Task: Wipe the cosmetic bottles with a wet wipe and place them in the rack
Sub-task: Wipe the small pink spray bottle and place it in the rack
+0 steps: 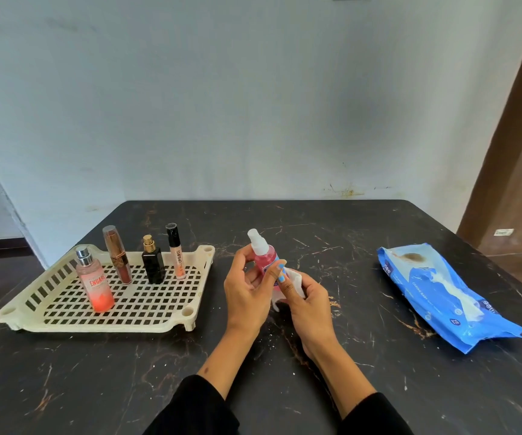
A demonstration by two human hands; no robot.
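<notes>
Head view: left hand (247, 293) grips pink spray bottle (264, 257); right hand (308, 298) pinches wet wipe (295, 282) against it.

Held upright above table: pink spray bottle (264, 257), white wet wipe (294, 282) pressed to its side. Stood in cream rack (165, 321): four bottles (95, 282).

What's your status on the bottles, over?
Left hand grips pink spray bottle; right hand holds wet wipe against it. Four bottles upright in rack. Nothing blocking.
</notes>
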